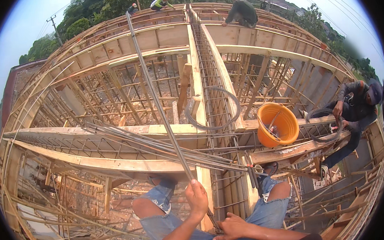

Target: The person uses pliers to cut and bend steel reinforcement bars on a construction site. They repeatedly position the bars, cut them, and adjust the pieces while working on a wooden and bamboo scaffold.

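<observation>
A long steel bar (159,105) slants from the far left down toward my lap. My left hand (197,199) is closed around it near its lower part, thumb on top. At the bar's lower end, my right hand (232,227) is curled with its fingertips at the bar, low between my thighs; part of its grip is hidden. A bundle of thinner steel bars (158,146) lies across the timber formwork just beyond my hands. Pincers with dark handles (251,176) rest by my right knee.
An orange bucket (277,126) holding small items stands on the beam formwork at right. A wire coil (191,115) hangs over the central beam's rebar cage (208,70). A co-worker (356,110) sits at right holding another coil; others work farther off. Deep gaps with props lie either side.
</observation>
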Tool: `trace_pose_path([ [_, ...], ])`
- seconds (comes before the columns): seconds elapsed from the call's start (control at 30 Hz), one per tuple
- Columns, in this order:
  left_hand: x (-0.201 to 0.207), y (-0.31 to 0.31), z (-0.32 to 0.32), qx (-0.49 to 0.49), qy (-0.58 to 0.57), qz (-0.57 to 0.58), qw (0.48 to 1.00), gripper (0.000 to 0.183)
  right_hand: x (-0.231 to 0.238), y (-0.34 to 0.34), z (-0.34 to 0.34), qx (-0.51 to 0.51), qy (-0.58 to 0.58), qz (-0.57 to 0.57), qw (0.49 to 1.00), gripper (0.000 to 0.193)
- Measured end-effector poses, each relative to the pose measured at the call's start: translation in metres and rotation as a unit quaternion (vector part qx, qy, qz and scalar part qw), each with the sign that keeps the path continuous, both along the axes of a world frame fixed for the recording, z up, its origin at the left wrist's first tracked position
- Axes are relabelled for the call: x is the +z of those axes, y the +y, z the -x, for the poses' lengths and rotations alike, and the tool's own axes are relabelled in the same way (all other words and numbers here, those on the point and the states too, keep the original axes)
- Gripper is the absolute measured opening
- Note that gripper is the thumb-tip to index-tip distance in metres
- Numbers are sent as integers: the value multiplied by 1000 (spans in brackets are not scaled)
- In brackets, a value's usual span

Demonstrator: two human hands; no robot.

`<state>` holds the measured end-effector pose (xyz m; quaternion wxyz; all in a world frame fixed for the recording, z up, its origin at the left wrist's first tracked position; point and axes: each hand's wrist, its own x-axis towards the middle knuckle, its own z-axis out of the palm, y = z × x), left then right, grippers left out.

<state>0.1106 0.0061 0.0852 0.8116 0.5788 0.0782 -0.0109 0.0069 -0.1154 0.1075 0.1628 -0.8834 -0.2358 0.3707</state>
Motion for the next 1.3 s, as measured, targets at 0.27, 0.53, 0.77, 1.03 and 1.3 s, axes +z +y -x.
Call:
trace_pose_path([
  [0.27, 27, -33, 35, -87, 29, 122, 988, 46, 75, -33, -148, -454, 37, -475, 752, 70],
  [0.53, 52, -89, 105, -436, -58, 120, 890, 53, 127, -71, -106, -581, 7, -385, 717, 29],
  [0.77, -56, 39, -38, -328, -55, -231, 914, 22, 113, -151, 174, -757, -275, -78, 588, 36],
  [1.03, -72, 91, -67, -382, 51, -565, 729, 76, 28, -1, 481, -922, -205, 259, 204, 39],
  [1.3, -118, 55, -80, -387, 11, -499, 775, 67, -81, 85, 580, -958, 20, 284, -43, 41],
])
